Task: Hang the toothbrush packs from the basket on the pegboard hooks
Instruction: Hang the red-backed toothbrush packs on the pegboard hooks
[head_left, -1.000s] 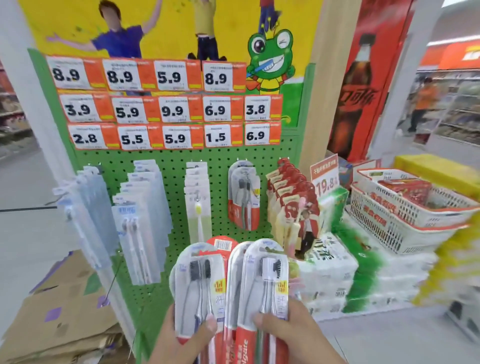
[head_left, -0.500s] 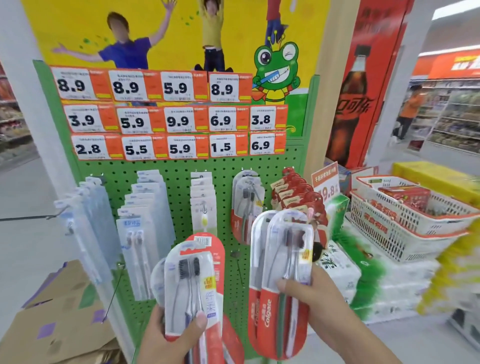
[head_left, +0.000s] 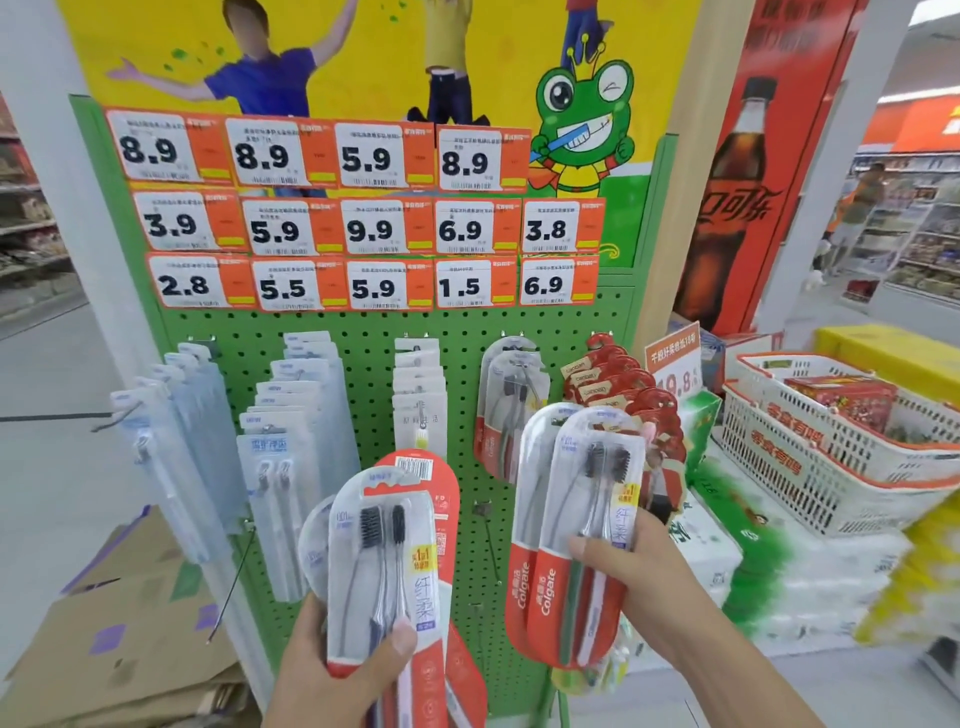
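My left hand (head_left: 332, 670) gripped spare packs (head_left: 384, 551) at lower centre; my right hand (head_left: 628, 577) clutched two packs (head_left: 576, 525), raised toward the pegboard (head_left: 462, 332) for hanging.

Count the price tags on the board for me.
14 price tags, none seemingly hidden: four in the top row, five in the middle row, five in the bottom row.

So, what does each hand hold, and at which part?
Left hand grips toothbrush packs at their lower end; right hand grips Colgate packs near the middle.
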